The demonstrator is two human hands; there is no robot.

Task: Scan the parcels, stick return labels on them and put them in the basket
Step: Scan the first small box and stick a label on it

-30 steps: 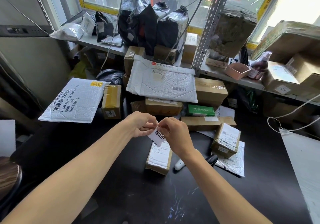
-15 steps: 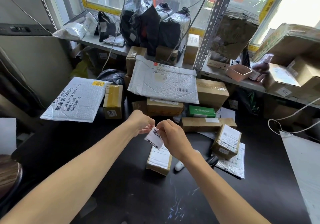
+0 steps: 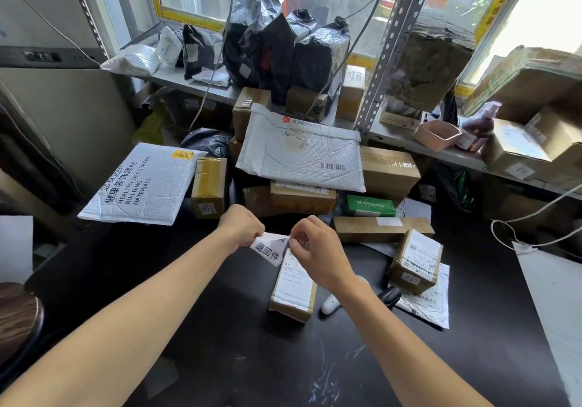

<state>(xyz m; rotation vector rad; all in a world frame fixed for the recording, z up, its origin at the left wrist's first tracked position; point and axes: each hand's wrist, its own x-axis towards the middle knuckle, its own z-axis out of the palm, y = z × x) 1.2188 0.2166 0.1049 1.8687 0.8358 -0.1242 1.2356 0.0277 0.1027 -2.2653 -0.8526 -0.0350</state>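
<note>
On the near black bench [image 3: 252, 359], a small brown cardboard parcel [image 3: 294, 290] with a white shipping sheet lies just under the hands. Above it, the left hand [image 3: 242, 225] and right hand [image 3: 315, 249] each pinch an end of the white paper return label [image 3: 269, 250] with bold black print; each grip is closed on it. Since a moment ago the hands have drawn apart and the label looks stretched, probably peeling from its backing, so sticking comes next. Farther back lies a white bubble-textured mailer [image 3: 302, 151]. I see no basket.
</note>
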